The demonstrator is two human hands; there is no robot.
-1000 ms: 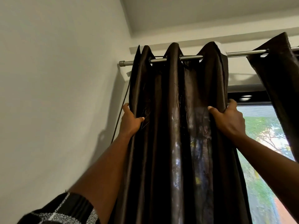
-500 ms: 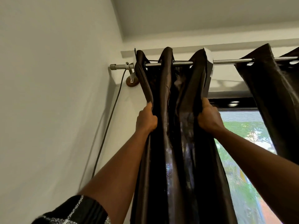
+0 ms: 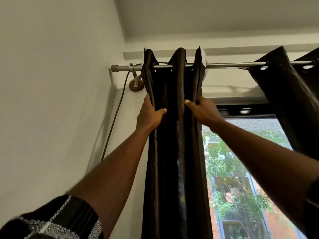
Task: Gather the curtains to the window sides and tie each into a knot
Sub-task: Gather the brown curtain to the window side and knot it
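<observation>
A dark brown left curtain (image 3: 174,152) hangs in tight folds from a metal rod (image 3: 229,65) at the window's left side. My left hand (image 3: 150,114) grips its left edge high up, thumb across the front fold. My right hand (image 3: 202,112) grips the curtain's right folds at the same height, thumb in front. Both arms reach upward. A second dark curtain (image 3: 291,100) hangs from the rod at the far right, spread wider.
A white wall (image 3: 51,100) stands close on the left, with a grey cable (image 3: 114,121) running down from the rod's bracket (image 3: 136,84). The window (image 3: 241,169) between the curtains shows trees and a building outside.
The left curtain has been bunched narrower as my hands drew closer together. More bare rod and window show between the two curtains, and the bracket has come into view.
</observation>
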